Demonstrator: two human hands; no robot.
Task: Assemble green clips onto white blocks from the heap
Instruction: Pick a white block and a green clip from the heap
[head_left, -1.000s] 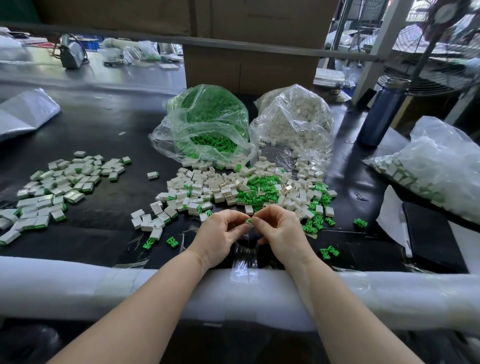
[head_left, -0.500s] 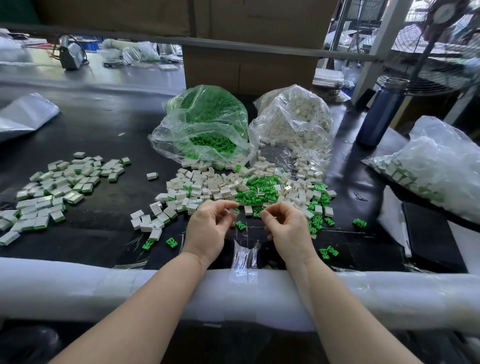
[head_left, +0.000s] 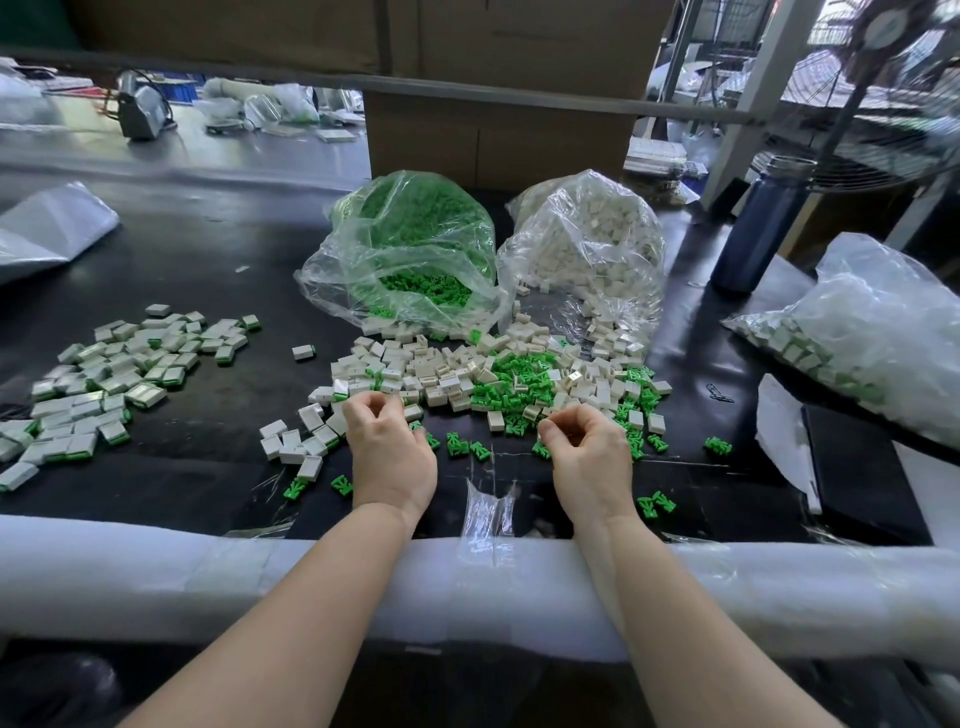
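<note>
- Reaching into the heap (head_left: 498, 379) at mid-frame, the left hand (head_left: 387, 457) and right hand (head_left: 587, 457) are seen with fingers curled; whether either grip actually holds a piece can't be told.
- Green clips (head_left: 511, 387) and white blocks (head_left: 415, 369) are jumbled together on the desk (head_left: 208, 270), so two pieces could easily get pinched at once.
- Loose clips near the lower edge could get swept off by a wrist, probably.
- Finished pieces (head_left: 104, 384) at the left of the frame might get mixed back in if the heap is nudged sideways.
</note>
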